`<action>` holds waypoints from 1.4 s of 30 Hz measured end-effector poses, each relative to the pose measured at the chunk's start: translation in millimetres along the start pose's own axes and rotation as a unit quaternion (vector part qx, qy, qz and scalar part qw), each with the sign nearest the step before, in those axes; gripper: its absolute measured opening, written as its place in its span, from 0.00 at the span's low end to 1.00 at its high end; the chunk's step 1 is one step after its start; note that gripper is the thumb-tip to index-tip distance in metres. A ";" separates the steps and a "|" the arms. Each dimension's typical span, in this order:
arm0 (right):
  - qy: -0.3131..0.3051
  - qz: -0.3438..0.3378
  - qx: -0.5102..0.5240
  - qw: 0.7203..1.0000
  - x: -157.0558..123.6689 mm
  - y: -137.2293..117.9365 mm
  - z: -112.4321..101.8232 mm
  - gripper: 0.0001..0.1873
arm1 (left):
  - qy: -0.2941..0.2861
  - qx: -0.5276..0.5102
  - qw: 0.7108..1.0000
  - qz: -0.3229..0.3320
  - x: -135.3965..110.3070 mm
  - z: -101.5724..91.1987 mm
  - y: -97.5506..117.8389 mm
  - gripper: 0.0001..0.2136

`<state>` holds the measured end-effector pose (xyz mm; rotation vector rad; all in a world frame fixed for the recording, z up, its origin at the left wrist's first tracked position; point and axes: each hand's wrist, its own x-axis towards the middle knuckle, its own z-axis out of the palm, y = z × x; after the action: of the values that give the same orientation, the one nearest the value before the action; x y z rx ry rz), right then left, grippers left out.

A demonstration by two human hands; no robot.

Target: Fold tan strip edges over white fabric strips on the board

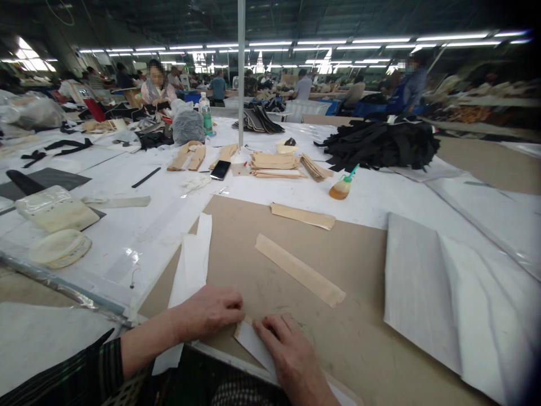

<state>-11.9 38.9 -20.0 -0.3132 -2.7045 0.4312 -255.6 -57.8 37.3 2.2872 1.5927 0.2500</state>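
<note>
1. While the white strip (pixel 252 341) lies at the near edge of the brown board (pixel 359 316), the left hand (pixel 211 311) curls over its upper end; whether it pinches, I cannot tell.
2. The right hand (pixel 291 356) lies flat and narrow-fingered on it, gripping nothing.
3. Best, I judge, to keep the end pinned and press evenly, clear of the tan strip (pixel 301 272) nearby.

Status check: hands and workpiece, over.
Left hand curled at end of white strip; right hand flat on it. Tan strip beyond, apart.
</note>
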 end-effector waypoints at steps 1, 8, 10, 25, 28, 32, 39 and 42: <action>-0.009 -0.014 -0.014 1.000 0.2 -1.3 -1.6 0.19 | -0.003 0.029 0.999 0.013 -2.1 0.1 3.2 0.09; -0.028 -0.049 -0.058 0.997 0.1 -9.3 -12.4 0.19 | 0.009 0.095 0.995 -0.016 -11.2 2.1 23.2 0.11; -0.031 -0.052 -0.056 0.997 -4.2 -7.5 -16.5 0.19 | 0.030 0.071 0.996 -0.040 -10.5 3.3 26.6 0.08; -0.027 -0.059 -0.100 0.993 -52.0 6.7 -47.7 0.19 | 0.049 0.112 0.992 -0.034 9.3 28.8 56.1 0.11; -0.021 -0.057 -0.113 0.992 -58.8 8.4 -53.5 0.18 | 0.035 0.115 0.993 -0.012 12.7 30.1 63.5 0.16; -0.027 -0.052 -0.120 0.991 -68.3 10.2 -61.8 0.18 | 0.017 0.120 0.992 -0.016 14.2 33.4 67.5 0.18; -0.015 -0.041 -0.124 0.991 -80.9 14.7 -64.7 0.18 | 0.023 0.117 0.991 -0.053 10.0 44.9 74.1 0.20; -0.003 -0.030 -0.117 0.993 -70.3 21.3 -61.5 0.15 | 0.043 0.141 0.987 -0.060 5.0 47.3 67.3 0.21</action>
<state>79.5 55.0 3.3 -0.2941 -2.7643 0.0970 -179.2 -82.5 18.5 2.4018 1.9086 0.0980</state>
